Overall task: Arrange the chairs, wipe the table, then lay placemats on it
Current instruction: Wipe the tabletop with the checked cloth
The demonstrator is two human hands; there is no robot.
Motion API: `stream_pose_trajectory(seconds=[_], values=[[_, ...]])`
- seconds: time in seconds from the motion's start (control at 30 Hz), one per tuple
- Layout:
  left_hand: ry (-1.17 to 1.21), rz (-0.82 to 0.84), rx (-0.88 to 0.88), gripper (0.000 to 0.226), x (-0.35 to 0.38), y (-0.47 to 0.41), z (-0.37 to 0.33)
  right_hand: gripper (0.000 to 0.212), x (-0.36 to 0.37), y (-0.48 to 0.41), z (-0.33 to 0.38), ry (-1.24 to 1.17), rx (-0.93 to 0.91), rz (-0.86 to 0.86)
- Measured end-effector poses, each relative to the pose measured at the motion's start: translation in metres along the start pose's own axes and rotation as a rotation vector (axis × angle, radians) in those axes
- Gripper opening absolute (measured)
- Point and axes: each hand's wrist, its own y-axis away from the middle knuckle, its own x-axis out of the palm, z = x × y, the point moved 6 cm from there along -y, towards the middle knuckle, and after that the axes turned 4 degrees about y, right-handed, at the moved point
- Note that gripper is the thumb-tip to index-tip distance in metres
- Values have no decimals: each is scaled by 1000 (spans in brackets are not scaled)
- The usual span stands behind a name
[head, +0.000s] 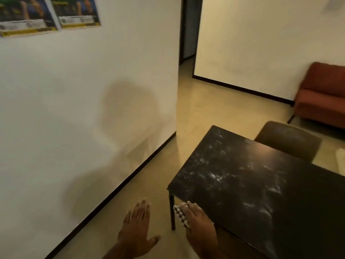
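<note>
Table (242, 184), black marbled top, sits near right; I'm at its near-left corner. My right hand (197, 219) lies flat, fingers straight, pressing the checked cloth (180, 214) onto the table's near edge, with the cloth partly hanging off. I judge this as the wiping step, an edge pass. Left hand (137, 228) released, fingers spread, holding nothing, over the floor left of the table, likely for balance. Brown chair (287, 141) tucked in at the far side. No placemats laid on the visible top.

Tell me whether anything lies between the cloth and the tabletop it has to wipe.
Nothing visible does: the right hand presses the cloth at the near edge of the table, and no object shows on the top ahead.
</note>
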Motion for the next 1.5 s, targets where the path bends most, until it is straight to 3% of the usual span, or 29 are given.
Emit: stream_pose_trajectory(seconds=[0.27,0.4,0.47,0.6,0.7,0.77,0.87,0.93,1.07,1.2,1.27,1.5], values=[[-85,-42,201,127,-29,-86,-60,65,-11,-5,-66,-149,273,-96],[-166,47,319,124,-21,-114,-95,76,-20,8,-96,-269,442,-171],[-224,99,364,123,-18,-130,-111,64,-17,13,-115,-343,536,-200],[-296,158,486,124,-15,-165,-143,49,-23,31,-151,-599,863,-448],[-349,192,609,120,-16,-193,-165,23,-24,47,-182,-971,1223,-742],[-370,206,663,121,-21,-210,-172,18,-21,54,-201,-1185,1395,-935],[-392,198,768,122,-34,-241,-177,18,-12,51,-233,-1385,1535,-1122],[-415,203,813,121,-42,-260,-176,15,-6,48,-252,-1466,1549,-1120],[-455,260,863,122,-51,-298,-169,33,-8,59,-261,-1118,1631,-946],[-485,290,890,124,-51,-315,-176,51,-5,65,-245,-269,1643,-594],[-490,311,904,123,-48,-313,-185,50,3,51,-237,1,1562,-490],[-513,299,913,121,-28,-300,-225,80,32,-13,-260,-111,1526,-406]])
